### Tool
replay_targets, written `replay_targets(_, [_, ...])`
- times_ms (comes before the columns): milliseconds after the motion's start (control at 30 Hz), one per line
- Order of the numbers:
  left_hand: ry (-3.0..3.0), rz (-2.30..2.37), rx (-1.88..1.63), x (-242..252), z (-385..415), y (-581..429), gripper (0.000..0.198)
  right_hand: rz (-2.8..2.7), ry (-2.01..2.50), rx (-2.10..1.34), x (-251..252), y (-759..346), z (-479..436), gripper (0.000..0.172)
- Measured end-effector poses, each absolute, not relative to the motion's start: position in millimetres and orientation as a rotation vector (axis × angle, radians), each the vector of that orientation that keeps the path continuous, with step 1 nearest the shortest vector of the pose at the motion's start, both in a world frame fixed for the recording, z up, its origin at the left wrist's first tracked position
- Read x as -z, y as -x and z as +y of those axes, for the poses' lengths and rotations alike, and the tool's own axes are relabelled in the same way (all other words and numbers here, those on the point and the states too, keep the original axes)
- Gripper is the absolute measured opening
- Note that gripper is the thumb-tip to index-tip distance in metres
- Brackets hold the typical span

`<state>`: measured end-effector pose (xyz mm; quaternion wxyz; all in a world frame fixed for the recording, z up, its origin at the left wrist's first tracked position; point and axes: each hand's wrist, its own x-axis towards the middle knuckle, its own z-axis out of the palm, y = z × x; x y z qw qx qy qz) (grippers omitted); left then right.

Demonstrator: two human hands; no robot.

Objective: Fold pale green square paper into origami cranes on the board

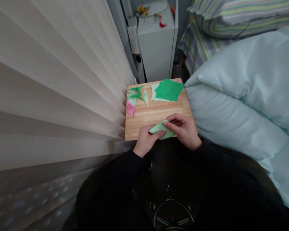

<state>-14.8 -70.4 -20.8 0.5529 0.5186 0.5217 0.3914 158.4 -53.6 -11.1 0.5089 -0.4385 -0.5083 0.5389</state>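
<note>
A folded sheet of light green paper point(168, 133) is held between my two hands over the near edge of a small wooden table point(156, 110). My left hand point(146, 138) grips its left part, thumb on top. On its upper right edge, my right hand point(184, 129) pinches the paper between thumb and fingers. Folded paper pieces in green point(136, 93), pale green point(145, 97) and pink point(130, 108) lie at the table's far left. At the far right is a stack of flat green paper sheets point(170, 89) over pale green ones point(154, 93).
A pleated curtain point(91, 73) hangs along the table's left side. On the right, a bed with a pale blue quilt point(231, 106) and striped pillow point(243, 19) presses close. Behind the table stands a white cabinet point(156, 48) with small items on top.
</note>
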Motion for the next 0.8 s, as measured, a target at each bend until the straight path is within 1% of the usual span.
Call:
replay_targets(200, [-1.211, 1.241, -0.942, 22, -71, 13, 0.037, -1.215, 1.084, -1.275, 9, -158, -54, 0.031])
replay_targets(400, [-1.174, 1.247, -0.994, 24, -71, 13, 0.034, -1.228, 1.084, -1.247, 10, -158, -53, 0.032])
replay_targets(500, [-1.114, 1.205, -1.037, 28, -70, 13, 0.035, -1.202, 1.093, -1.221, 10, -158, -51, 0.037])
replay_targets(567, [-1.056, 1.154, -1.071, 31, -69, 13, 0.039, -1.205, 1.093, -1.224, 11, -157, -51, 0.038])
replay_targets(633, [-0.998, 1.103, -1.084, 34, -69, 12, 0.046, -1.244, 1.081, -1.216, 11, -157, -51, 0.035])
replay_targets(800, [-0.742, 1.030, -1.069, 32, -71, 9, 0.069, -1.393, 1.077, -1.026, 12, -158, -54, 0.019])
